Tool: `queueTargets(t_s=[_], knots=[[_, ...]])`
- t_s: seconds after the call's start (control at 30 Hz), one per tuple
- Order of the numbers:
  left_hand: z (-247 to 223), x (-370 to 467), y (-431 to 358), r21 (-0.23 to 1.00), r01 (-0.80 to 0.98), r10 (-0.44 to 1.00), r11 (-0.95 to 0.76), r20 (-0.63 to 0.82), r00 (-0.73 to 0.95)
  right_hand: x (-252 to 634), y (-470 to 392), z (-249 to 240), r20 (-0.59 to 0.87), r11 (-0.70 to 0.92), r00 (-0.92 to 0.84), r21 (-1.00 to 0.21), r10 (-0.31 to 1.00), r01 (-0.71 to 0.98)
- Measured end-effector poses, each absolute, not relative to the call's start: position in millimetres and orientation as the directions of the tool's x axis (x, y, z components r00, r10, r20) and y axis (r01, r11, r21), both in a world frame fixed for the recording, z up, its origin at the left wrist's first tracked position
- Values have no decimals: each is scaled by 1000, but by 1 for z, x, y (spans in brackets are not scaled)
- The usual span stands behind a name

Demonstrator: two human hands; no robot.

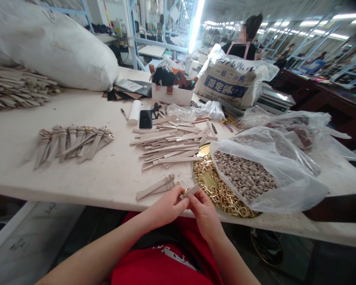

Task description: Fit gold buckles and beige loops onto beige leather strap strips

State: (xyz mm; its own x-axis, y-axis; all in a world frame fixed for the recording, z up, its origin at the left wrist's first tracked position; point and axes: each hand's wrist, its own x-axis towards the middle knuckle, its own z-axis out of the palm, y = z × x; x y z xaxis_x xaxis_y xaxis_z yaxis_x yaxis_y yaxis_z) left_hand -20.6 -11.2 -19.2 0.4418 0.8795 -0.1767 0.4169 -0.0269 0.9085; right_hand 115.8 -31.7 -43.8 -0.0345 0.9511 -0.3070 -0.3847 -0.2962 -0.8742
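Close together at the table's front edge, my left hand (172, 206) and my right hand (204, 208) both grip a short beige strip (192, 190) between closed fingers. Part of the strip is hidden by the fingers. Just left of them lie a few assembled straps (157, 187). Loose flat beige strips (169, 144) are piled beyond the hands. To the right is a round golden tray (205, 149) with many gold buckles (222, 194). A plastic bag (296, 194) full of small beige loops (246, 174) overlaps the tray.
Bundled straps (74, 142) lie on the table (62, 182) at left. Farther back are a black phone (145, 119), a white roll (135, 112), a white box (172, 95), a printed sack (228, 79) and a large white sack (62, 47). A person (245, 47) is behind the printed sack.
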Motion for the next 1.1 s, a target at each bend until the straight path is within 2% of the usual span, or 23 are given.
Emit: queueTargets(t_s=[0.1,0.27,0.47,0.67,0.73,0.8,0.87,0.93,1.1], knots=[[-22,-20,-15,931,354,846,91,-259,465,113,-36,-49,-274,-249,23,-904,962,-347],[-21,-20,-16,937,297,838,183,-306,451,111,-35,-47,-336,-281,47,-850,941,-445],[-19,-19,-14,944,182,835,273,-327,443,114,-36,-41,-237,-215,61,-945,970,-247],[-23,-17,-11,934,218,835,282,-351,424,116,-32,-48,-309,-288,26,-912,951,-291],[-23,-16,-11,932,229,837,281,-354,417,117,-31,-48,-264,-248,54,-946,963,-207],[-21,-15,-12,933,231,842,275,-349,412,119,-31,-44,-127,-128,109,-992,986,3],[-18,-15,-14,936,256,858,241,-329,396,122,-31,-39,59,24,137,-969,989,246],[-14,-14,-16,932,310,872,186,-302,385,126,-31,-35,159,100,124,-917,980,387],[-6,-18,-16,901,430,868,57,-258,425,130,-30,-30,-38,-44,26,-956,999,289]])
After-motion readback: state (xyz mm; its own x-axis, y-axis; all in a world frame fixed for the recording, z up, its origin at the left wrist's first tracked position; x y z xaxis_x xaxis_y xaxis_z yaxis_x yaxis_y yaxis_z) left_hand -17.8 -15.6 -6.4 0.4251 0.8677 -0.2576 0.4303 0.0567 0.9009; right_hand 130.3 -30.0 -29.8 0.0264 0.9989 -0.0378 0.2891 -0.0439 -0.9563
